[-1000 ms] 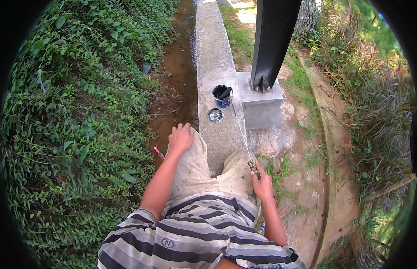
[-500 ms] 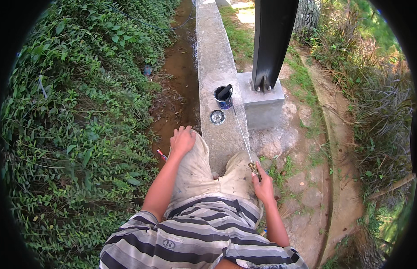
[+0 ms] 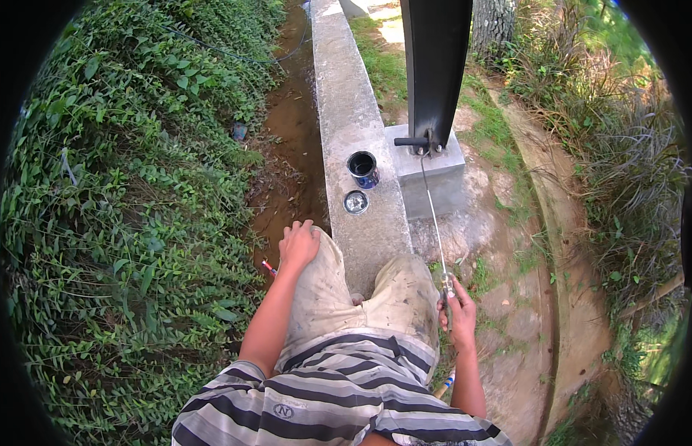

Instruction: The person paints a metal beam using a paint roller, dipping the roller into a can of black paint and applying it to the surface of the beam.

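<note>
My right hand (image 3: pixel 457 308) is closed around the handle of a long-wired paint roller (image 3: pixel 436 223). The black roller head lies across the foot of a black steel post (image 3: pixel 437 70), close to its bolts; whether it touches the metal I cannot tell. My left hand (image 3: pixel 300 244) rests on my left knee, fingers laid over it and holding nothing. In front of my knees an open can of dark paint (image 3: pixel 363 171) stands on the concrete wall (image 3: pixel 351 104). Its round metal lid (image 3: pixel 356 202) lies just nearer to me.
I sit astride the wall. A concrete block (image 3: pixel 431 186) carries the post on the right. Muddy water (image 3: pixel 286 119) and thick vines (image 3: pixel 130 186) run along the left. Stony ground and a curved kerb (image 3: pixel 543 215) lie right. A striped stick (image 3: pixel 445 385) shows beside my right hip.
The roller has come out of the paint can and moved right to the post's foot. My right hand has shifted right and slightly down. My left hand stays on the knee.
</note>
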`<action>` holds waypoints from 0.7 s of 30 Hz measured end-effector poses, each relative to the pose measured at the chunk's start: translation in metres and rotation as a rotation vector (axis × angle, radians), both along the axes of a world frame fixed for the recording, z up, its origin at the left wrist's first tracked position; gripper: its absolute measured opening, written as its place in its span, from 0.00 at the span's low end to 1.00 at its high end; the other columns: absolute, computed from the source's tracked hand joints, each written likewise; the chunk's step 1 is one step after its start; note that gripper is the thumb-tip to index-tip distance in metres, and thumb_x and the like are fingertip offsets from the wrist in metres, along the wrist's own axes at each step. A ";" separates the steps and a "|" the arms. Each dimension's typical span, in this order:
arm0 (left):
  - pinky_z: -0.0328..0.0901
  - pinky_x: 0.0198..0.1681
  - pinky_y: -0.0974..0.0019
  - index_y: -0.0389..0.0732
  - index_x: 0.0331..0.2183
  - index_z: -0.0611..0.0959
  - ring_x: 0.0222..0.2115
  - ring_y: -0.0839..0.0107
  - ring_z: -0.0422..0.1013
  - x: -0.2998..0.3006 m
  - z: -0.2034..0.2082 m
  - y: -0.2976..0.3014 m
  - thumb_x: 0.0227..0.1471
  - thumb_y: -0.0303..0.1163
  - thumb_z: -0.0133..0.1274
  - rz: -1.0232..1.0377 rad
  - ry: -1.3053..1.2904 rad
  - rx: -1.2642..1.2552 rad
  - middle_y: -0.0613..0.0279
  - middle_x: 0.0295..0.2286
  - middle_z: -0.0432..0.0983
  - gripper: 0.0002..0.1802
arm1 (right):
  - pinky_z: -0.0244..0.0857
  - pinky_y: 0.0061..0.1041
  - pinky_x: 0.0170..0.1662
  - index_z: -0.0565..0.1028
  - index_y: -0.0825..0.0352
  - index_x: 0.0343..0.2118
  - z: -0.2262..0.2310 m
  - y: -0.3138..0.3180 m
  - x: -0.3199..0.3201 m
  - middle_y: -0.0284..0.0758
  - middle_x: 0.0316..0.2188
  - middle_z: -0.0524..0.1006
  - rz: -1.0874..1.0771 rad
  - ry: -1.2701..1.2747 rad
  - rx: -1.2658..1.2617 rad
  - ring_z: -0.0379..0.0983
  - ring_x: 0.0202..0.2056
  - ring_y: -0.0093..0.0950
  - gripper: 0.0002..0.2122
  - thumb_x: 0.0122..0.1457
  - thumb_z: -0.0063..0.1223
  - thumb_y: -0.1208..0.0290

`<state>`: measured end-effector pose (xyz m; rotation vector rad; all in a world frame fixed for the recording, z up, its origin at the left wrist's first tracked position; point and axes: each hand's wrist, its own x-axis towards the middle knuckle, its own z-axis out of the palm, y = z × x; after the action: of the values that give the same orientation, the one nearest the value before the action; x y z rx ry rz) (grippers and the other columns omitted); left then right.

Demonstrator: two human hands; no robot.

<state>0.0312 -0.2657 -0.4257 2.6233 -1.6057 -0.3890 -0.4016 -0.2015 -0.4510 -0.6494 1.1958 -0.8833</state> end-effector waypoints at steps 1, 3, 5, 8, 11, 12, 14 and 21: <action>0.69 0.58 0.39 0.45 0.60 0.80 0.58 0.45 0.69 0.000 0.000 0.000 0.65 0.46 0.47 0.002 0.000 -0.001 0.50 0.56 0.75 0.27 | 0.58 0.19 0.16 0.65 0.59 0.73 -0.001 -0.003 -0.008 0.34 0.26 0.77 -0.013 0.019 -0.016 0.64 0.15 0.18 0.26 0.74 0.52 0.68; 0.68 0.58 0.39 0.45 0.60 0.80 0.58 0.44 0.69 0.001 0.002 0.001 0.65 0.46 0.46 0.009 -0.003 -0.002 0.50 0.57 0.75 0.27 | 0.58 0.19 0.16 0.65 0.59 0.73 -0.002 -0.014 -0.020 0.34 0.27 0.77 -0.038 0.056 -0.046 0.65 0.15 0.18 0.26 0.74 0.52 0.67; 0.68 0.59 0.40 0.45 0.60 0.80 0.59 0.44 0.69 0.003 0.001 0.000 0.65 0.46 0.46 0.008 -0.006 0.007 0.49 0.57 0.75 0.27 | 0.58 0.19 0.16 0.66 0.59 0.73 -0.004 -0.032 -0.032 0.33 0.28 0.78 -0.054 0.067 -0.081 0.65 0.15 0.17 0.26 0.73 0.54 0.66; 0.68 0.60 0.41 0.45 0.60 0.80 0.59 0.44 0.69 0.001 0.002 -0.003 0.65 0.46 0.46 0.003 -0.004 0.024 0.49 0.58 0.74 0.27 | 0.58 0.19 0.16 0.66 0.63 0.73 -0.016 -0.059 -0.046 0.34 0.28 0.79 -0.089 0.052 -0.126 0.65 0.16 0.17 0.27 0.73 0.56 0.66; 0.68 0.60 0.41 0.45 0.61 0.79 0.59 0.45 0.69 0.002 0.005 -0.003 0.65 0.46 0.47 0.002 -0.019 0.028 0.50 0.58 0.75 0.28 | 0.57 0.19 0.16 0.65 0.63 0.73 -0.031 -0.081 -0.052 0.35 0.28 0.79 -0.094 0.007 -0.189 0.65 0.15 0.17 0.28 0.72 0.56 0.66; 0.68 0.60 0.41 0.45 0.61 0.79 0.59 0.44 0.69 0.004 0.005 0.000 0.64 0.46 0.47 0.006 -0.022 0.025 0.50 0.57 0.75 0.28 | 0.57 0.18 0.16 0.65 0.61 0.73 -0.035 -0.087 -0.054 0.35 0.28 0.78 -0.097 -0.033 -0.183 0.64 0.15 0.18 0.29 0.72 0.57 0.64; 0.68 0.60 0.41 0.46 0.61 0.79 0.59 0.44 0.69 0.007 0.004 0.001 0.64 0.45 0.47 0.010 -0.029 0.024 0.49 0.57 0.75 0.28 | 0.57 0.18 0.16 0.64 0.62 0.73 -0.045 -0.102 -0.056 0.37 0.28 0.78 -0.081 -0.091 -0.181 0.63 0.15 0.18 0.30 0.71 0.58 0.64; 0.68 0.60 0.42 0.46 0.59 0.80 0.58 0.45 0.70 0.001 0.008 -0.003 0.63 0.44 0.48 0.023 -0.037 0.050 0.51 0.56 0.76 0.26 | 0.59 0.20 0.18 0.68 0.66 0.71 -0.091 -0.167 -0.064 0.39 0.28 0.79 -0.044 -0.177 -0.238 0.66 0.17 0.20 0.29 0.69 0.61 0.65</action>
<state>0.0325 -0.2685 -0.4180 2.6990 -1.5952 -0.3863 -0.4658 -0.3686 -0.5424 -0.7212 0.9573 -1.1080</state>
